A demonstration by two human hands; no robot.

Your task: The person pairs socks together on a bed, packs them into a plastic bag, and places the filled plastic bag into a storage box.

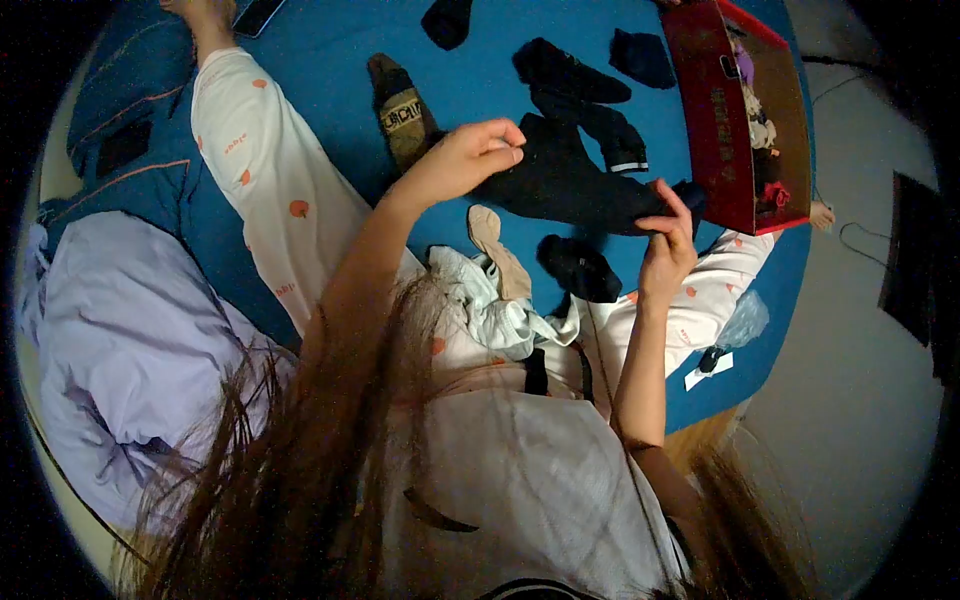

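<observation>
The person sits on a bed with a blue sheet [320,110], with the legs stretched apart in pale trousers [262,150] that have small orange prints. Between the legs is the long dark sock [570,185], which extends from one hand to the other. The left hand [465,160] is at its one end, with fingers curled and near to the thumb; I cannot tell if they grip the cloth. The right hand [668,240] holds the other end between thumb and fingers.

Around it, on the sheet, lie several dark socks [570,70] and an olive sock [403,112] with a light band. Nearer to the body are a black sock [580,270], a beige sock [500,255] and a pale cloth [495,320], which is bunched on the lap.

At the right, a red box [708,120] with mixed small things inside stands on the bed, partly hiding the right leg. A clear plastic bag [745,320] lies just beside this leg. At the left is a heap of lilac fabric [130,330]. A phone [257,17] lies near the left foot. Beyond the bed's right edge, the grey floor [830,320] is visible, with a thin cable.
</observation>
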